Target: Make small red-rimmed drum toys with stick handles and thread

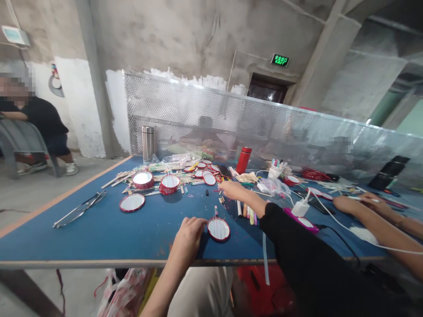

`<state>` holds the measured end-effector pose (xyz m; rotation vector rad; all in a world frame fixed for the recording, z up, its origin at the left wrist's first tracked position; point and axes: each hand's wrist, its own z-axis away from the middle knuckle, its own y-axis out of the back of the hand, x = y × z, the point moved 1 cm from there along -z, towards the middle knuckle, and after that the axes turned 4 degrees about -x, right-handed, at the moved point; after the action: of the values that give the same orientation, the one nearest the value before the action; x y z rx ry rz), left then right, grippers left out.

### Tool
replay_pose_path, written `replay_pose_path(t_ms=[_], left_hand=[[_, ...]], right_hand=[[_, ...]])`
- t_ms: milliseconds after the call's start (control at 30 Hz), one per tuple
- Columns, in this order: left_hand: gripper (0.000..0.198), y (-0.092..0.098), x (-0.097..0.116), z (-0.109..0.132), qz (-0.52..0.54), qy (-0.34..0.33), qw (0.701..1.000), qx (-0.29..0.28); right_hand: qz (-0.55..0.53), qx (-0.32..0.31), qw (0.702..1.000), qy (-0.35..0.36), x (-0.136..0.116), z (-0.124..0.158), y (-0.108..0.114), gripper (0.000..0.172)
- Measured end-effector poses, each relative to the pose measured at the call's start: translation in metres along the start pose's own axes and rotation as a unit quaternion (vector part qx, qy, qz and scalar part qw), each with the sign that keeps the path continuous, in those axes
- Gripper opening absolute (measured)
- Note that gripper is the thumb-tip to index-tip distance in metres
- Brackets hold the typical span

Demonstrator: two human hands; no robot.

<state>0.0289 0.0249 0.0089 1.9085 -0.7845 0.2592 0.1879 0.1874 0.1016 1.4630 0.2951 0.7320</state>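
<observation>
- Head view: the left hand (190, 237) lies on the blue table (109, 229) near its front edge, fingers curled and knuckles up, right against the left rim of a small red-rimmed disc (218, 229). I cannot tell whether it pinches the rim or only leans on it.
- The right hand (232, 190), on a black-sleeved arm, is stretched well forward, palm down and fingers fairly flat. It is over the scattered coloured sticks (246, 210), near the heap of other discs (169, 182). Whether anything is between its fingertips is hidden from here.
- The disc is flat, face up and apart from the heap. To my eye, light pressure at the rim is enough to steady it, and fingers off the pale centre would spare it smudges.
- With the right arm this far out, I would judge a pick from the near end of the sticks safer than a sweep across them. They lie loose and criss-crossed, so one nudge would roll several.
- The sleeve passes close over a white charger (300, 208) and its cable. A raised elbow seems wise, so that nothing gets dragged.
- A co-worker's hand (345, 204) rests on the table to the right, well apart from both of the person's hands.
- A red bottle (243, 160) stands just behind the reaching hand and looks easy to tip.
</observation>
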Motion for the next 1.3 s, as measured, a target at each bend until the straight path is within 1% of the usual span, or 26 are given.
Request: replay_pose_path(t_ms=[100, 200, 333, 467, 600, 700, 800, 900, 967, 1000, 1100, 1200, 1233, 1300], left_hand=[[0.032, -0.002, -0.001, 0.0, -0.007, -0.007, 1.0, 0.005], [0.03, -0.003, -0.001, 0.0, -0.007, -0.004, 1.0, 0.007], [0.031, -0.005, -0.004, 0.0, -0.012, -0.006, 1.0, 0.004], [0.032, -0.005, -0.007, 0.0, -0.014, 0.001, 1.0, -0.008], [0.03, -0.003, -0.005, 0.0, -0.011, 0.015, 1.0, -0.012], [0.028, 0.0, -0.003, 0.0, 0.004, 0.016, 1.0, -0.008], [0.025, 0.002, -0.001, 0.001, 0.031, 0.027, 0.999, 0.006], [0.022, 0.006, 0.002, 0.003, 0.071, 0.048, 0.996, 0.026], [0.019, 0.008, 0.004, 0.004, 0.108, 0.064, 0.991, 0.035], [0.018, 0.009, 0.006, 0.005, 0.128, 0.071, 0.989, 0.035], [0.018, 0.014, 0.009, 0.007, 0.177, 0.067, 0.982, 0.013], [0.019, 0.019, 0.013, 0.009, 0.212, 0.039, 0.976, -0.028], [0.019, 0.021, 0.015, 0.01, 0.227, 0.028, 0.973, -0.042], [0.021, 0.023, 0.016, 0.011, 0.255, 0.011, 0.964, -0.068]], right_hand=[[0.026, -0.022, 0.999, 0.006, 0.005, -0.02, -0.013, 0.028], [0.048, -0.036, 0.998, 0.012, 0.009, -0.027, -0.021, 0.028], [0.067, -0.05, 0.996, 0.014, 0.011, -0.03, -0.026, 0.03], [0.071, -0.059, 0.996, 0.01, 0.011, -0.03, -0.026, 0.031], [0.061, -0.044, 0.997, -0.002, 0.011, -0.027, -0.023, 0.031], [0.046, -0.01, 0.999, -0.013, 0.01, -0.019, -0.018, 0.03], [0.023, 0.036, 0.999, -0.016, 0.003, -0.002, -0.011, 0.028], [-0.01, 0.09, 0.996, 0.0, -0.015, 0.024, -0.004, 0.018], [-0.036, 0.131, 0.991, 0.019, -0.033, 0.048, -0.001, 0.009], [-0.049, 0.15, 0.987, 0.029, -0.043, 0.06, 0.0, 0.009], [-0.08, 0.2, 0.976, 0.044, -0.075, 0.094, -0.004, 0.012], [-0.104, 0.246, 0.963, 0.046, -0.1, 0.119, -0.016, 0.018], [-0.118, 0.278, 0.952, 0.049, -0.106, 0.124, -0.021, 0.02], [-0.162, 0.358, 0.918, 0.056, -0.117, 0.131, -0.029, 0.023]])
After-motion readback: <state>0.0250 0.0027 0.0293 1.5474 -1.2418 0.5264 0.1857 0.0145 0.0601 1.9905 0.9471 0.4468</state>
